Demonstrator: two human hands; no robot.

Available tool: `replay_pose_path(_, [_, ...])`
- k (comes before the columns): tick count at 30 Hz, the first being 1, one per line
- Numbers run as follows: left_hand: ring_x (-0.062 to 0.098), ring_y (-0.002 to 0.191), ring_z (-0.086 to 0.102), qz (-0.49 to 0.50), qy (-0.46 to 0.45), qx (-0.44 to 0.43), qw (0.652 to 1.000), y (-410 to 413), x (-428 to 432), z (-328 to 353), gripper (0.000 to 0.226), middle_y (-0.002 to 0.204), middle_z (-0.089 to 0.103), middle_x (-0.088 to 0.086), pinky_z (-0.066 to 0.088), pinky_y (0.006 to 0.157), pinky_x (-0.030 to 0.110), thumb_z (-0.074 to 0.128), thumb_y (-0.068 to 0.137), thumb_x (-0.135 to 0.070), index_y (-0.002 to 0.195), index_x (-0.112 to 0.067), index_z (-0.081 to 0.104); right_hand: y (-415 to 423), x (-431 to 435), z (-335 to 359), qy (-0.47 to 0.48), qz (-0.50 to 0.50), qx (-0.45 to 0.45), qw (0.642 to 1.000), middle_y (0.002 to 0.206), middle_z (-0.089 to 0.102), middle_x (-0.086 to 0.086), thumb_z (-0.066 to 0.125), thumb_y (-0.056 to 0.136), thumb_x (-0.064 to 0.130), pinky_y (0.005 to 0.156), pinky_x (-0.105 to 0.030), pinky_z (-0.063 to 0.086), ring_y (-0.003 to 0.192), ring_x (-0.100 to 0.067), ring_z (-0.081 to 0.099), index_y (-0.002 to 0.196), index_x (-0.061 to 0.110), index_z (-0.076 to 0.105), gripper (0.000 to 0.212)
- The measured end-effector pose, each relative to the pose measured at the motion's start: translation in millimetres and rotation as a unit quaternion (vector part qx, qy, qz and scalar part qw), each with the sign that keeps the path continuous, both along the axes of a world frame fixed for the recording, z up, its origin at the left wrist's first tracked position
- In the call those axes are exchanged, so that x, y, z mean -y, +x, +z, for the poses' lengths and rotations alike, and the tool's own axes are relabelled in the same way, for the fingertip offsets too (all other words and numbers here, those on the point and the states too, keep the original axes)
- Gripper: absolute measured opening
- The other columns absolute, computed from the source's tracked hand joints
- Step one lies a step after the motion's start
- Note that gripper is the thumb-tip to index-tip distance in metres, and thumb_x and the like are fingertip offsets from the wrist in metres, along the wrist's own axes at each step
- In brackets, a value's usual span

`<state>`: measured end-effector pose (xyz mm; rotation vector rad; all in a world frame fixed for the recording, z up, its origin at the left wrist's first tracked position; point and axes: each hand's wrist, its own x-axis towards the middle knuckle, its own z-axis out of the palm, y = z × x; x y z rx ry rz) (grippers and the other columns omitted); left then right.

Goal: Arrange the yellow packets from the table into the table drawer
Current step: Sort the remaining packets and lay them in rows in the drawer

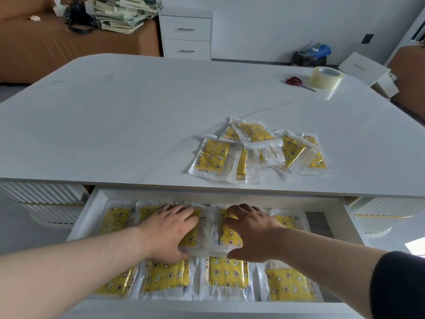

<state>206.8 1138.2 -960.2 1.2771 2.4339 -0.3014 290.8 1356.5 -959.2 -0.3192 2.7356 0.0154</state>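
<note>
A loose pile of several yellow packets [259, 150] in clear wrappers lies on the white table [115, 123], right of centre near the front edge. Below that edge the table drawer [92, 203] stands pulled out, lined with rows of yellow packets [227, 275]. My left hand [167, 231] lies flat on packets in the drawer's back row, fingers spread. My right hand [250, 231] rests beside it, also flat. Between the two hands sits one packet [207, 236], touched by both thumbs at its near edge. The hands hide parts of the back row.
Red-handled scissors [296, 82] and a roll of clear tape [326, 77] sit at the table's far right. A white box [365, 67] stands beyond that corner. A white drawer cabinet [187, 34] and a brown sofa with stacked papers [122, 14] are behind the table.
</note>
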Motion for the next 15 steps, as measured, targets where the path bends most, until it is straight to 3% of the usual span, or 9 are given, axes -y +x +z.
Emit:
replay_pose_path(3, [0.025, 0.149, 0.002, 0.006, 0.0, 0.0, 1.0, 1.2, -3.8, -0.6, 0.087, 0.162, 0.003, 0.004, 0.0, 0.119, 0.042, 0.05, 0.085, -0.058, 0.152, -0.021, 0.009, 0.6, 2.8, -1.6, 0.004, 0.001, -0.005, 1.0, 0.156, 0.019, -0.001, 0.054, 0.081, 0.068, 0.116, -0.042, 0.022, 0.142, -0.024, 0.019, 0.147, 0.028, 0.029, 0.081])
replay_pose_path(15, [0.025, 0.147, 0.011, 0.009, 0.0, 0.021, 1.0, -5.4, -3.5, 5.1, 0.09, 0.161, 0.003, 0.0, 0.015, 0.119, 0.041, 0.052, 0.082, -0.065, 0.151, -0.023, 0.012, 2.2, 9.7, -8.7, -0.015, -0.005, -0.028, 0.999, 0.153, 0.022, -0.001, 0.054, 0.086, 0.057, 0.114, -0.04, 0.024, 0.139, -0.025, 0.021, 0.143, 0.03, 0.033, 0.067])
